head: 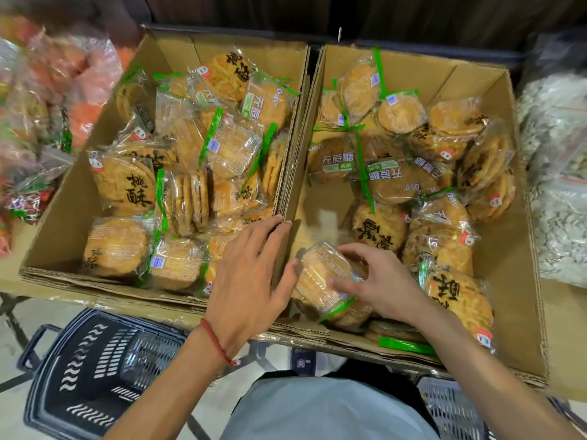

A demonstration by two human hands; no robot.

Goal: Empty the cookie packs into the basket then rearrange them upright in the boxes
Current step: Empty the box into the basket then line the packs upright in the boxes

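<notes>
**Crinkly packs, brittle cookies: hold by the edges**

The pack (324, 281) in the person's hands is a short stack of round cookies sealed in clear film. It looks light, but the contents are likely brittle, so a hard squeeze across the flat faces could crack them. The film is glossy and probably slippery, and it will crumple before it gives any support. The safest hold seems to be around the rim of the stack, fingers on opposite edges, not by the loose sealed ends, which may tear or let the pack swing.

That is roughly the hold here. The right hand (381, 281) curls over the pack from the right, fingers bent around its top and edge. The left hand (251, 274) lies over the wall where the two boxes meet, fingers spread and mostly straight, its thumb touching the pack's left edge; it steadies and does not grip.

The pack sits tilted in the near left corner of the right box (470, 81), above a bare patch of cardboard floor. Its cookies are golden brown, and a green strip runs along one seal with a small printed label beside it.

Other packs (232, 144) fill the left box (178, 46) in a loose heap, most lying flat or leaning, a few on edge. Some bear large black characters, others a green band. More packs lie along the right box's far and right sides. A dark basket (92, 369) stands on the floor at near left and appears empty.
</notes>
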